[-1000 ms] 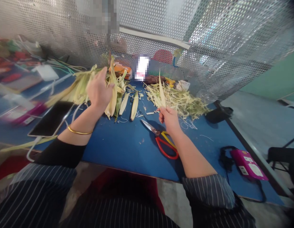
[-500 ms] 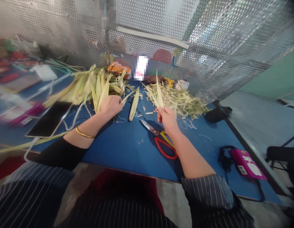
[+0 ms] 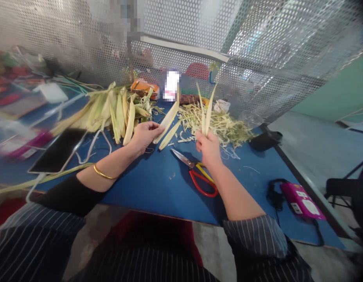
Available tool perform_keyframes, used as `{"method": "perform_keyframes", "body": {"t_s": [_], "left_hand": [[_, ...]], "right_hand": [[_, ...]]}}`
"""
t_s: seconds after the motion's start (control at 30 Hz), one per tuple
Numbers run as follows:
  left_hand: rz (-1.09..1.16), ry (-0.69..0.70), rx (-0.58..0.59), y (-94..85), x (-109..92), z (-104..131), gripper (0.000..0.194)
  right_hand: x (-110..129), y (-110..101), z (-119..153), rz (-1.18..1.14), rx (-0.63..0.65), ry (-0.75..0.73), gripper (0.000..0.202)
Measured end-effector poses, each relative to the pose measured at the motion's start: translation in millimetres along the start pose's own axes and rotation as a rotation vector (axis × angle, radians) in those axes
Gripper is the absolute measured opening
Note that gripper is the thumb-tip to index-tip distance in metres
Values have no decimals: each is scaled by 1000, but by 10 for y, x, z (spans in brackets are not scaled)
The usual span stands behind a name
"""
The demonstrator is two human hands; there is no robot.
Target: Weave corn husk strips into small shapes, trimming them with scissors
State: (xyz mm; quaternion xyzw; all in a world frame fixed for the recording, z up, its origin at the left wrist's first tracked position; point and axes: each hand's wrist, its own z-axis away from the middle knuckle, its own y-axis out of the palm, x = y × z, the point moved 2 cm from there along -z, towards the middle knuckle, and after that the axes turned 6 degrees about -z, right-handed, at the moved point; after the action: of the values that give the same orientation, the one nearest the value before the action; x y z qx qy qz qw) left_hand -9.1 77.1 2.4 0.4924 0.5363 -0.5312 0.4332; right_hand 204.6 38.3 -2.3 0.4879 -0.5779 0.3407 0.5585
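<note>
My left hand [image 3: 144, 137] pinches the lower end of a pale corn husk strip [image 3: 169, 119], which slants up to the right. Just beside it, another husk piece [image 3: 170, 135] lies on the blue table [image 3: 146, 184]. My right hand [image 3: 209, 145] is closed round the bottom of narrow husk strips [image 3: 209, 113] whose two tips point up and apart. Scissors [image 3: 196, 172] with red and yellow handles lie open below and between my hands. Left of my left hand is a pile of long husks [image 3: 106, 107]; a heap of shredded husk [image 3: 225, 125] lies behind my right hand.
A dark-screened tablet [image 3: 60, 150] with white cables lies at the left. An orange packet [image 3: 144, 89] and a lit, blurred screen [image 3: 171, 85] stand at the back, before a perforated metal screen [image 3: 175, 55]. A black object [image 3: 266, 140] and a magenta box [image 3: 303, 200] are at the right.
My left hand has moved slightly right and now holds a wide husk strip upright at a slant. The strips in my right hand have fanned into two separate tips.
</note>
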Motion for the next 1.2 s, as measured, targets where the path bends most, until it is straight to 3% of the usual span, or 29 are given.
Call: {"method": "perform_keyframes", "body": {"t_s": [0.17,0.27,0.37,0.57,0.63,0.83,1.1,1.2], "left_hand": [[171,-149,139,271,-2,279,19],[191,-164,163,386,22,401,21],[161,-193,251,435,34,459,21],[15,-106,483,422,-29,488,14],[10,-97,458,410,-48,487,15],[65,-78,131,338,-65,426,15],[145,-87,90,355,12,370,16],[147,-111,101,364,17,373,16]], "right_hand": [[-29,114,135,66,88,60,26],[-56,184,216,170,132,30,27],[-57,197,242,224,127,11,25],[-15,186,230,44,209,123,27],[9,196,243,27,249,120,28],[34,234,313,271,327,88,29],[-15,250,329,262,234,43,20],[-4,232,305,357,215,-25,22]]}}
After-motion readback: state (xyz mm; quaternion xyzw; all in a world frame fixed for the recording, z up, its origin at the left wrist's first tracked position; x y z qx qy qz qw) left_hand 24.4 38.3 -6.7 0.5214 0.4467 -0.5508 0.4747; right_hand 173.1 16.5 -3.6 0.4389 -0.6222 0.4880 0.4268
